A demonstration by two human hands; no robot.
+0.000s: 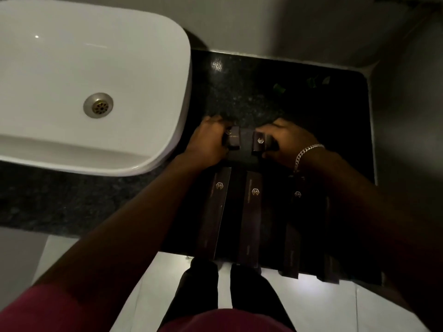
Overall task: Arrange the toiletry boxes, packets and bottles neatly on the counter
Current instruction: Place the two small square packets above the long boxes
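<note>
The scene was dim overall. The white sink [91, 68] caught the most light and showed a small bright glint near its upper left, while the dark counter [251, 92] carried one speckled patch of glare. The boxes [251, 207] near the front edge were nearly lost in shadow. Edges looked soft, slightly blurred, and bent by the wide lens.

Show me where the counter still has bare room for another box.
Bare counter lies behind both hands, between the sink and the back wall, though small green bits sit toward the right. The front is crowded: three long boxes lie side by side with narrow gaps, and the left hand and right hand hold small boxes just behind them.
</note>
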